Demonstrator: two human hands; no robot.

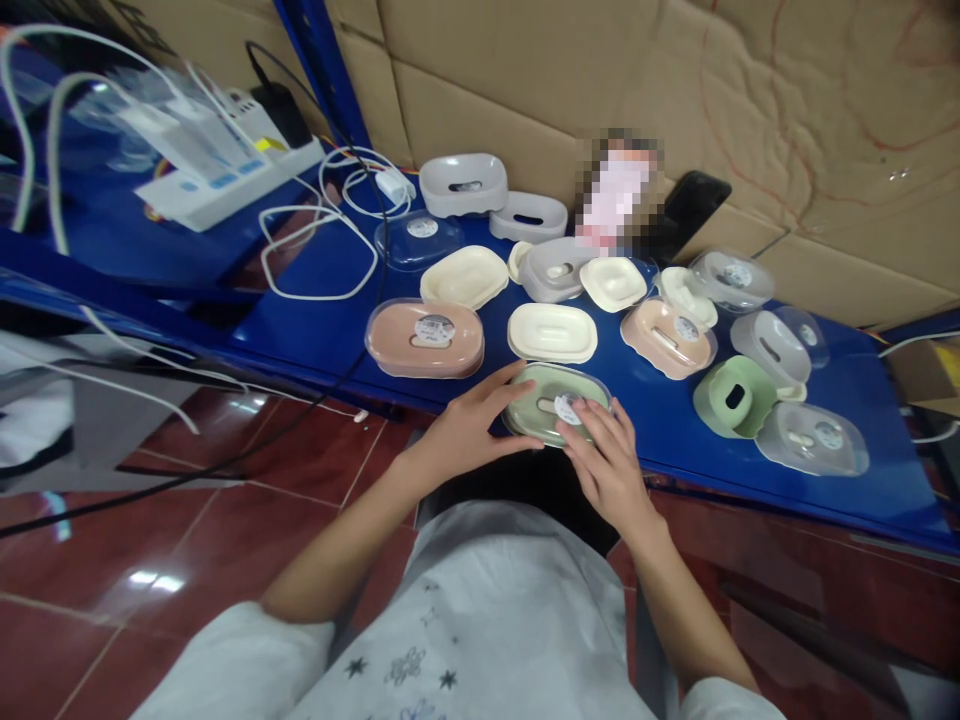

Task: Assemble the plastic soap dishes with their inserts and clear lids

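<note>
A green soap box [534,418] with a clear lid lies at the front edge of the blue shelf, right before me. My left hand [466,428] grips its left end, thumb on the near side and fingers on the far side. My right hand [611,462] holds the right end, its fingertips over a round label [568,408] on the lid. Just behind stands a cream inner tray [553,333]. A lidded pink soap box [424,340] is to the left of the tray, and a smaller-looking pink soap box [669,338] is to its right.
Grey soap boxes [811,438] and an open green base [735,398] crowd the right side of the blue shelf [892,500]. Grey bases [463,185] stand at the back, near a dark phone [697,210]. Cables and a power strip [225,185] occupy the left.
</note>
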